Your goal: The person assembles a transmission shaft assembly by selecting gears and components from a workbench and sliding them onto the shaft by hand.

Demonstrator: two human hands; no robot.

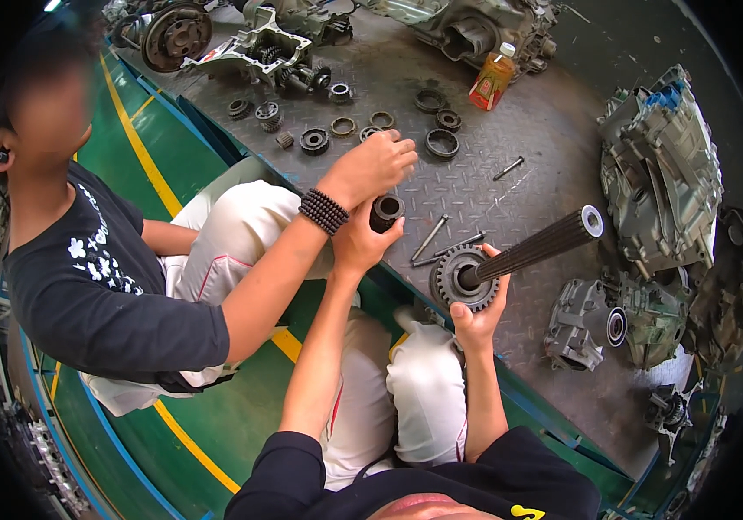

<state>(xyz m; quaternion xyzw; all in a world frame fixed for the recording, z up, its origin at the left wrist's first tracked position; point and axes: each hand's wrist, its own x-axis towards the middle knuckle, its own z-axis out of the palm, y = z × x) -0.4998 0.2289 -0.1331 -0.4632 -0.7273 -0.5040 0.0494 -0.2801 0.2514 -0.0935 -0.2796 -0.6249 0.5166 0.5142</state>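
Note:
My left hand [356,246] is closed around a short dark metal sleeve [377,218], whose open end faces up. At the table's near edge, my right hand [478,324] grips a toothed gear [446,284] from below and behind. A long splined shaft [534,248] stands tilted out of the gear's middle, its hollow bright end toward the upper right. A co-worker's hand [371,166], with a dark bead bracelet [324,211] at the wrist, reaches just above my left hand. Several bolts [430,237] lie on the table between my hands.
Rings and small gears [314,141] lie on the patterned metal table [510,130] beyond the co-worker's hand. A bottle [492,80] of orange drink stands behind them. Large gearbox housings [662,173] sit at the right and far edges. The co-worker [120,286] sits on my left.

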